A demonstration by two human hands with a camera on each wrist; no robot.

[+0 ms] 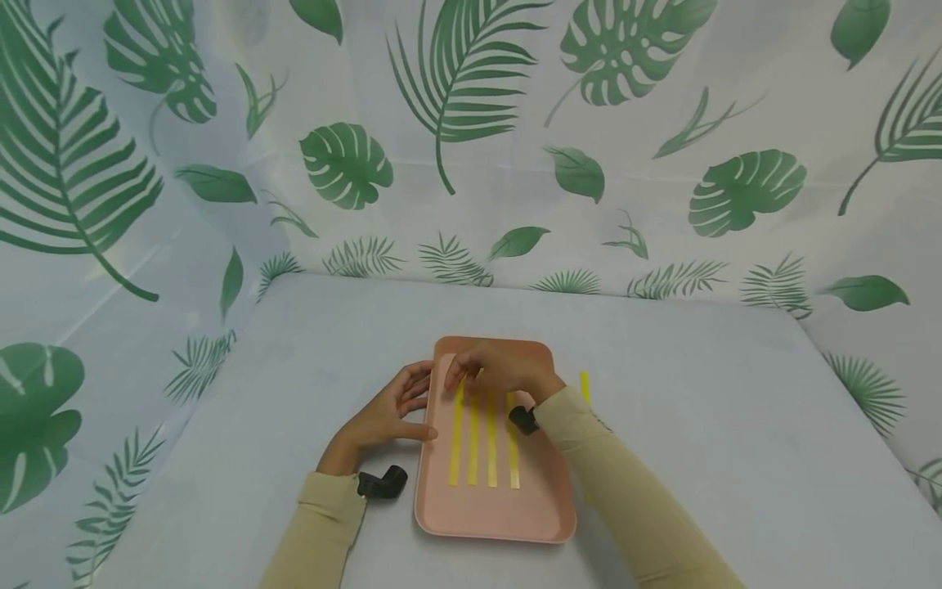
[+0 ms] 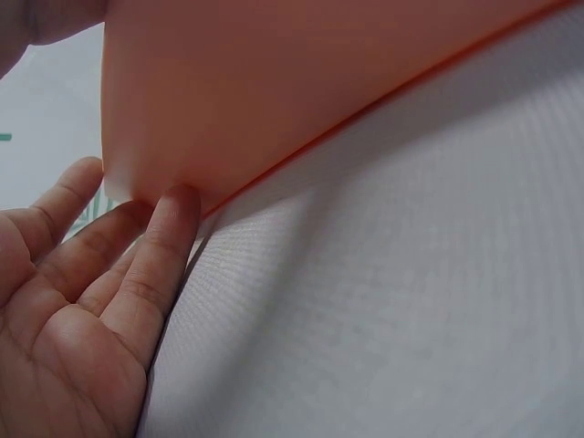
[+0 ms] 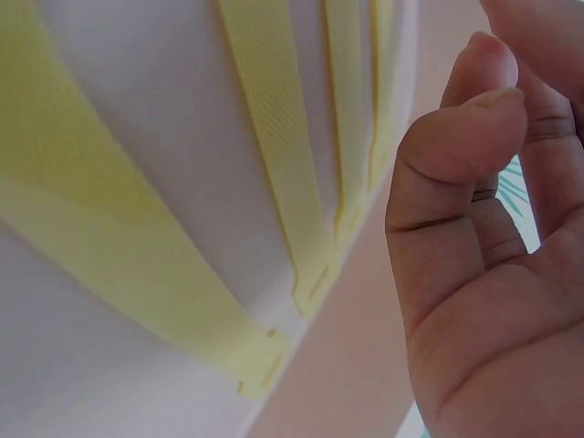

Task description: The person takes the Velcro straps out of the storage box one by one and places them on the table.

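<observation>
A flat, cloth-covered table (image 1: 721,425) carries everything, its cover pale grey-white and finely woven in the left wrist view. Directly on it lies a rectangular pink tray (image 1: 500,517) with rounded corners and a raised rim, long sides running away from the person. Just beside its right side, apart from it, lies a narrow yellow strip (image 1: 585,386), partly hidden.

It looks like a screened booth, leaf-printed hangings (image 1: 508,184) backing and flanking a pale tabletop (image 1: 706,425).

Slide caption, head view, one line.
Left hand at the edge of a pink tray, right hand over four yellow strips inside.
</observation>
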